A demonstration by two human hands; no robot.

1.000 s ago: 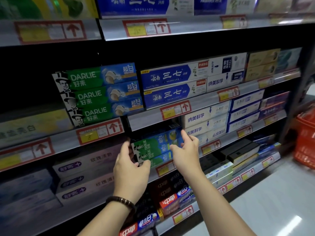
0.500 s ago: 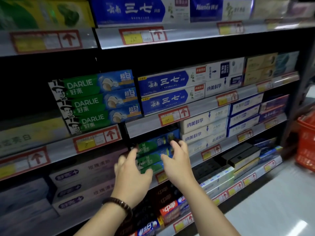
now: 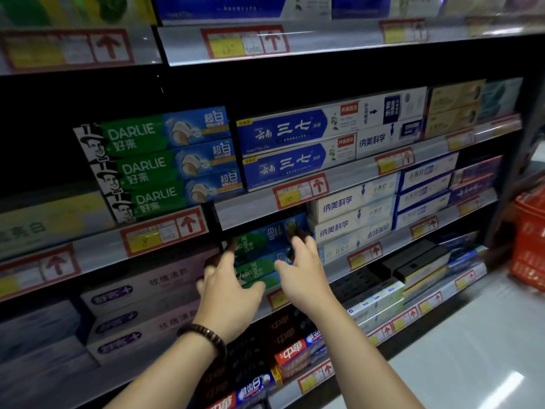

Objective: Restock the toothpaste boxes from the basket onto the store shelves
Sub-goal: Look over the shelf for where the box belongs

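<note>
1. Closest to me are the person's two forearms, reaching up and forward into the shelving. There is a dark beaded bracelet (image 3: pixel 203 335) on the left wrist.
2. The left hand (image 3: pixel 228 296) has its fingers stretched and spread, curled round nothing. Its fingertips reach the shadowed left end of the stack, and the thumb points toward the lower box.
3. The right hand (image 3: pixel 305 276) is equally flat and loose. Its fingertips are up against the right end of the top box, though I cannot tell if they press on it.
4. Between the hands lie the green-and-blue Darlie boxes (image 3: pixel 265 246), stacked on the shelf (image 3: pixel 395 242). Their long axis runs left to right along the shelf, rising slightly to the right. The hands bracket the stack end to end, and neither is clearly nearer. To my eye they are squaring it up or pushing it back.
5. One shelf up and to the left sits a larger Darlie stack (image 3: pixel 165 163).
6. Far off at the right edge stands the red basket (image 3: pixel 528 240), well apart from both hands. I'd guess the right arm has the shorter way to it.
</note>
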